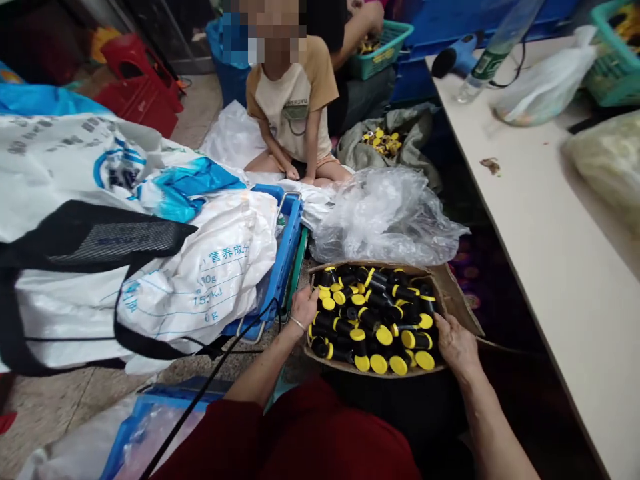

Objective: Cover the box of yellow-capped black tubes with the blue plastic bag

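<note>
1. Close before a person in red [340, 433], a cardboard box [441, 285] brims with yellow-capped black cylinders [384, 335], its walls containing the loose heap.
2. The left hand [304, 308] has its fingers around the box's left rim; the right hand [457, 343] grasps its right side, apparently for even support, though I can't see underneath.
3. Beyond the box: clear plastic [385, 213]; to its right, a bench [550, 267].

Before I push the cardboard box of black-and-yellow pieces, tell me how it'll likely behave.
The cardboard box may flex, as its walls look thin. It is probably fairly heavy for its size, being filled with black-and-yellow pieces. Those lie loosely jumbled and look cylindrical, so they could roll if it tilts.
</note>
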The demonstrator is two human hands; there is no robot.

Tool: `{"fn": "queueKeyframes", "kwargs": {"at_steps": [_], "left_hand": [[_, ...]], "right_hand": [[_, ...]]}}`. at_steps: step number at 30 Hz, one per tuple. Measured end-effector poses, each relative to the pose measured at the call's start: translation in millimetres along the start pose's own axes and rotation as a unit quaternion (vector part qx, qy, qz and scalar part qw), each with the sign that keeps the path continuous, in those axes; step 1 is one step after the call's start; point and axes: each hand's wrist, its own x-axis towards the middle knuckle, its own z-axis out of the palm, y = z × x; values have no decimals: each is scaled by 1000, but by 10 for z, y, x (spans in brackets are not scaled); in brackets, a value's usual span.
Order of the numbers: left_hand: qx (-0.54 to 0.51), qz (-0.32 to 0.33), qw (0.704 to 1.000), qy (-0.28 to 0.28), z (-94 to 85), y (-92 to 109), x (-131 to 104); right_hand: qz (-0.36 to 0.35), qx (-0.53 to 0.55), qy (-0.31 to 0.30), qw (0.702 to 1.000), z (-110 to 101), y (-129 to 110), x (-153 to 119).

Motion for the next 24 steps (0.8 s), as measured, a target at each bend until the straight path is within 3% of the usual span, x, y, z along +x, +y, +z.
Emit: {"fn": "queueKeyframes", "kwargs": {"at_steps": [4,7,14,20,22,24], "left_hand": [[94,36,995,15,-78,197,285],[83,41,995,39,-82,184,375],[-72,17,995,64,-66,-249,276],[24,13,998,51,-189,-192,134],[97,6,994,46,-280,-72,107],[146,39,984,90,-337,149,101]], "right_hand": [[78,36,24,996,-56,-127,-25],[92,40,26,995,-142,-238,-9],[100,5,-23,995,-280,-522,-4],[76,42,-34,996,-346,-528,-35],[55,78,11,995,-376,-440,-93],[69,69,104,990,-394,-292,-131]]}}
